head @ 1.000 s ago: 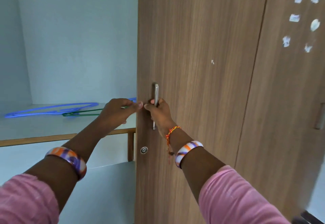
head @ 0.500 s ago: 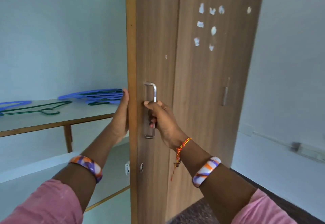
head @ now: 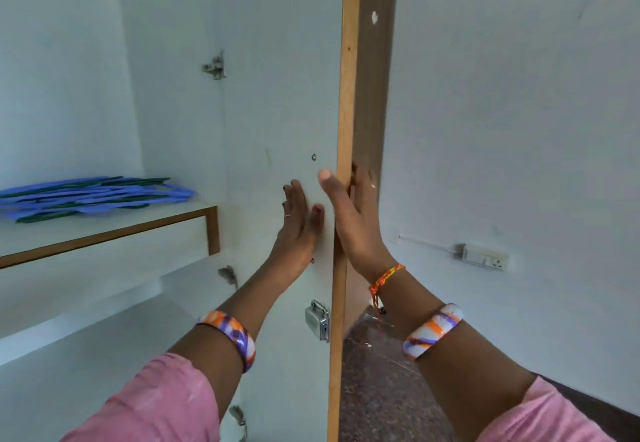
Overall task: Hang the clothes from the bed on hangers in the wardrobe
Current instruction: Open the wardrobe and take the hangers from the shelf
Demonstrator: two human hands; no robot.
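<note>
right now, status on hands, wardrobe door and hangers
Left hand flat on inner face of wardrobe door; right hand wraps its edge. Door swung wide. Hangers stacked on shelf, nothing blocking.

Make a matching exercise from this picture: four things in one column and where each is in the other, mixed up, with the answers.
Things
1. hangers
2. left hand
3. right hand
4. socket

Places
A. on the room wall, low down
B. flat against the white inner side of the door
C. stacked on the wardrobe shelf
D. round the door's edge

Pairs: 1-C, 2-B, 3-D, 4-A
</note>
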